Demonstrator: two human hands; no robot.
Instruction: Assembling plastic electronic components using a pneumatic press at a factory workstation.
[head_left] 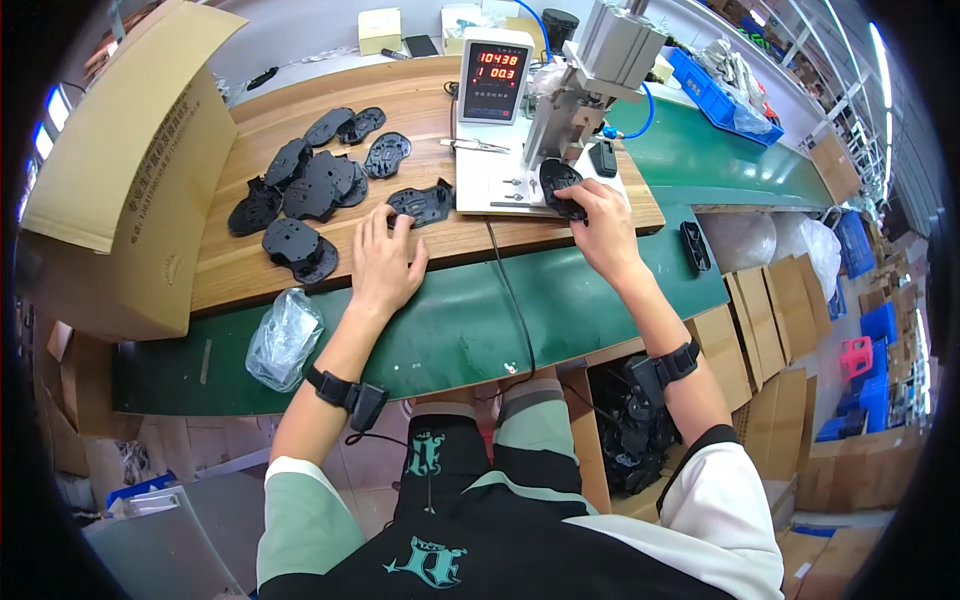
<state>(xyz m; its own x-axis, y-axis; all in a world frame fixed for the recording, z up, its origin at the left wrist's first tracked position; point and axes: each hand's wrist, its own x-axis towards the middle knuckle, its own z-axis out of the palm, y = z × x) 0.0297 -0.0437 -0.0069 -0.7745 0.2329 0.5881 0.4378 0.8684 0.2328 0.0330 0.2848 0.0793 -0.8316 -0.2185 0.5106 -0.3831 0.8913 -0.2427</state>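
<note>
My right hand point(608, 232) pinches the near edge of a black plastic mouse shell point(561, 184), which sits on the white base plate point(480, 195) beneath the metal head of a bench press point(570, 110). My left hand point(385, 262) rests on the wooden board with fingers stretched out. Its fingertips are at the left end of a flat black plastic mouse base point(425, 204); whether they touch it I cannot tell. Further left lies a loose heap of black mouse parts point(318, 185). Tweezers point(474, 146) lie on the base plate, by a counter box point(495, 75) with red digits.
A tall open cardboard box point(150, 190) stands at the left. On the green bench top point(450, 320) are a clear plastic bag point(285, 340) and a small black part point(694, 247). A blue crate point(715, 95) stands back right. A black cable hangs over the front edge.
</note>
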